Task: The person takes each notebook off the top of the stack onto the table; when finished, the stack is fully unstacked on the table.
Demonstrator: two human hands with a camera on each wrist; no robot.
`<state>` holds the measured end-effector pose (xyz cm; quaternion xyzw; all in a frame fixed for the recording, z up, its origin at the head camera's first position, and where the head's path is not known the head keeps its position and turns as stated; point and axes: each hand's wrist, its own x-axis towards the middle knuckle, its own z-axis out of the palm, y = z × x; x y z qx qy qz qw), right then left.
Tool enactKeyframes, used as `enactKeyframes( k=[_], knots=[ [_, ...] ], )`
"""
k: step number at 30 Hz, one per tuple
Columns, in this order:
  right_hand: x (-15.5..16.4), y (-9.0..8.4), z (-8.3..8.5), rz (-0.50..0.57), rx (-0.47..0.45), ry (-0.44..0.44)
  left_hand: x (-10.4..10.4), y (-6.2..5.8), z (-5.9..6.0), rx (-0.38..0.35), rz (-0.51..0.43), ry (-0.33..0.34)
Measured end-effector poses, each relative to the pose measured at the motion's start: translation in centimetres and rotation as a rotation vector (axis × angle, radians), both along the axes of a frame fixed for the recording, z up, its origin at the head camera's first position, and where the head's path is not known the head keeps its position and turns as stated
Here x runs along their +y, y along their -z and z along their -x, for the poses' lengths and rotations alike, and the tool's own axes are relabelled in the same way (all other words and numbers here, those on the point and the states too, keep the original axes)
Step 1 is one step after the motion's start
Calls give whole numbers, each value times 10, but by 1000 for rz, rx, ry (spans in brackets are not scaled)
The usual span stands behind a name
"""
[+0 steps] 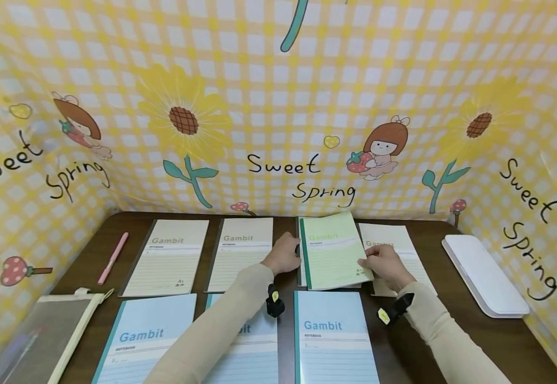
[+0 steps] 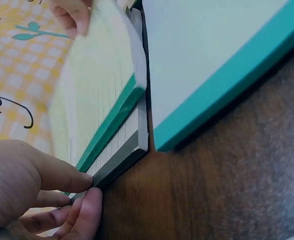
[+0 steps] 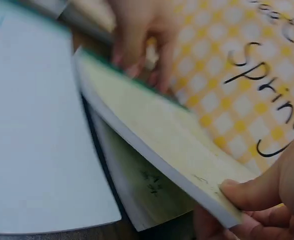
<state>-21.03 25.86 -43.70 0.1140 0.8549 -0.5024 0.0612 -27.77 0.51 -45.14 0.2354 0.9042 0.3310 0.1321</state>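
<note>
A green notebook [image 1: 331, 250] with a teal spine lies over a cream notebook with a grey spine [image 2: 117, 159], which is mostly hidden. My right hand [image 1: 388, 265] pinches the green notebook's lower right corner, thumb on the cover and fingers beneath. That corner is raised, and a gap shows between the two notebooks in the right wrist view. On the other side, my left hand [image 1: 284, 253] pinches the cream notebook's grey spine, with the fingertips close beside the teal spine.
More cream notebooks [image 1: 173, 261] stand in the back row, one partly behind my right hand. Blue notebooks [image 1: 333, 341] form the front row. A pink pen [image 1: 113, 258] and a mesh zip pouch [image 1: 43, 325] are at left, a white case [image 1: 485, 277] at right. Yellow checked cloth [image 1: 278, 106] encloses the table.
</note>
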Motion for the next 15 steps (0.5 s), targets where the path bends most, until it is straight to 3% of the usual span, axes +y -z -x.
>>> enactKeyframes(
  k=[3,7,15],
  knots=[
    [8,-5,-7,130,-6,27,1,-1,1,-2,16,2],
    [27,-13,-29,193,-21,47,1,-2,1,-3,24,6],
    [86,-22,-113,179,-154,47,-2,-6,5,20,45,-7]
  ],
)
